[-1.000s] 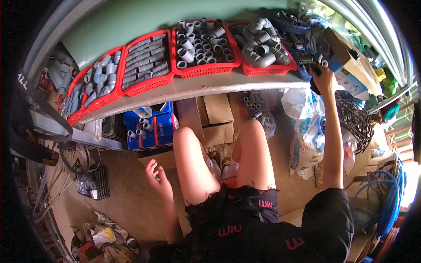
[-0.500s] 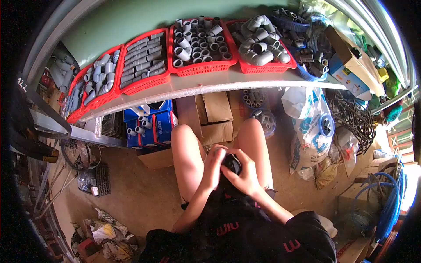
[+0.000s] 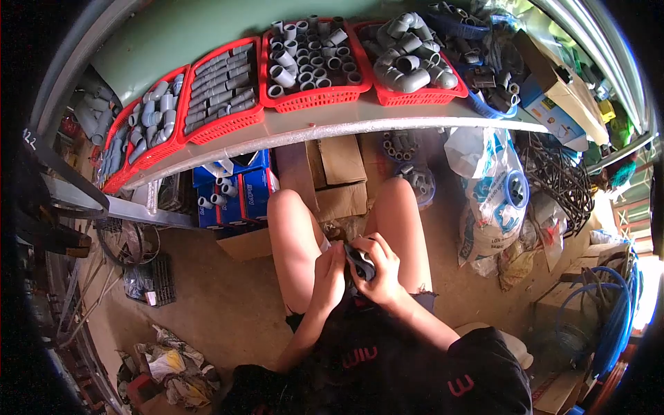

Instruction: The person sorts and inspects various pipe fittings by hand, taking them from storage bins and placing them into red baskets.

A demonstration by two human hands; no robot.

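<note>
1. Dark object [image 3: 362, 264], with a pale edge, was in the person's right hand [image 3: 377, 270] in the head view, above the lap and between the 2 bare knees. What it was could not be told.
2. The right hand's fingers were curled around the dark object, nearly closed.
3. The left hand [image 3: 330, 278] was just beside it, its fingers drawn together and their tips close to the object's upper end. Whether this hand gripped anything could not be told.
4. Ahead, on the shelf [image 3: 277, 133], 1 red basket [image 3: 422, 97] held grey curved pipe fittings; to its left, 1 wide basket [image 3: 318, 100] held short round fittings, many with open ends up. Next came 1 narrow basket [image 3: 225, 128] with couplings lying in rows.
5. At the shelf's right part, 1 blue basket [image 3: 492, 109] held dark and grey fittings, beside a cardboard box [image 3: 561, 93].
6. Below the shelf were blue boxes [image 3: 256, 196] at left and a white sack [image 3: 486, 225] at right, with a blue-rimmed bowl [image 3: 517, 190] against it.
</note>
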